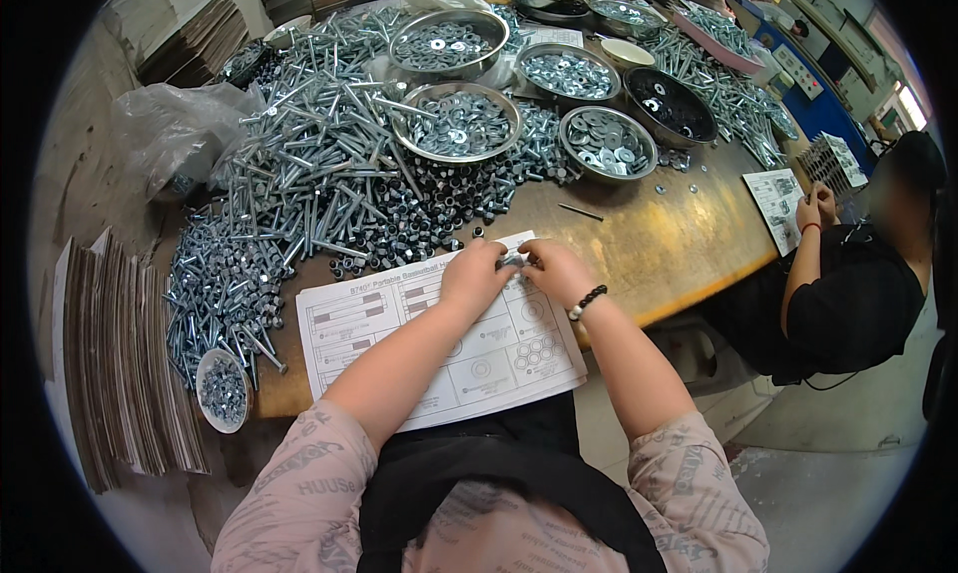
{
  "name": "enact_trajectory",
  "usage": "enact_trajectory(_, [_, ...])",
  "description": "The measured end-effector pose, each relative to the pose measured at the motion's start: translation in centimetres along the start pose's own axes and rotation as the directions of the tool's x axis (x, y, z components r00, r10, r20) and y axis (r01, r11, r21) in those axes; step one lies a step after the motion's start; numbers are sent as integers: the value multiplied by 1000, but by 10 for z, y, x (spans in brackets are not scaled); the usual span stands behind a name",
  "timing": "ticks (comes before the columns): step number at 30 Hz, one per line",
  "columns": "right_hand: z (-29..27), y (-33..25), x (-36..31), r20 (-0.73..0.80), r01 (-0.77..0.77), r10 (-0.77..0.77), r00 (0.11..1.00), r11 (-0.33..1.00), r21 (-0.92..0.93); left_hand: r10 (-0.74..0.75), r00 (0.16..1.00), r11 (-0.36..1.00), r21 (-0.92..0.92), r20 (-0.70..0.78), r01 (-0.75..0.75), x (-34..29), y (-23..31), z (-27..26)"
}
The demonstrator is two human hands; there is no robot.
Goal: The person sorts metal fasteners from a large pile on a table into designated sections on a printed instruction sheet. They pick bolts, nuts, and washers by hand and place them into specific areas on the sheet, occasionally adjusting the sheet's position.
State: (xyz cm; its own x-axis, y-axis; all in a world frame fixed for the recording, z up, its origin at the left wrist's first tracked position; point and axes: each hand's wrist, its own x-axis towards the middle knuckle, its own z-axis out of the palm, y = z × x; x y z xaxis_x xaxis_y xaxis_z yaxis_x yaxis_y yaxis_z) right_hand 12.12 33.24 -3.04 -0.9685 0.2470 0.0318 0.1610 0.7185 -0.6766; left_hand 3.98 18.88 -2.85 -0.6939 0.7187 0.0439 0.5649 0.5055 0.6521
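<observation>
Where left hand [477, 276] faces right hand [559, 273], metal hardware [514, 261] sits pinched in between.

Moderately bright, golden glare on the table [639, 236], blown-out window [910, 106] upper right, fisheye bend, black corners.

Both arms come in from the lower edge, and the hands nearly meet just above the centre of the frame. The left forearm [404, 363] slants up and rightward from the lower left; the right forearm [634, 358] leans up and leftward from the lower right. The left hand [474, 272] and right hand [557, 272] face each other, backs upward — fingers bent inward, fingertips close together. The right wrist [589, 301] lies slightly right of centre. How firmly the fingertips press is too small to tell.
</observation>
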Motion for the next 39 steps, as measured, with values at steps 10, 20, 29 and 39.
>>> enact_trajectory(10, [5, -1, 10, -11, -80, 80, 997, 997, -14, 209, 972, 977, 58, -108, -204, -14, -12, 15])
enact_trajectory(20, [21, 12, 15, -172, -49, 62, 983, 996, 80, 195, 954, 981, 24, -230, -195, -11, -11, 25])
enact_trajectory(29, [18, 13, 17, -137, -59, 68, 988, 996, 71, 151, 969, 988, 8, -196, -152, -13, -6, 20])
enact_trajectory(39, [12, 16, 11, -259, -51, 64, 964, 997, 59, 102, 990, 989, -98, -97, -111, -15, -4, 9])
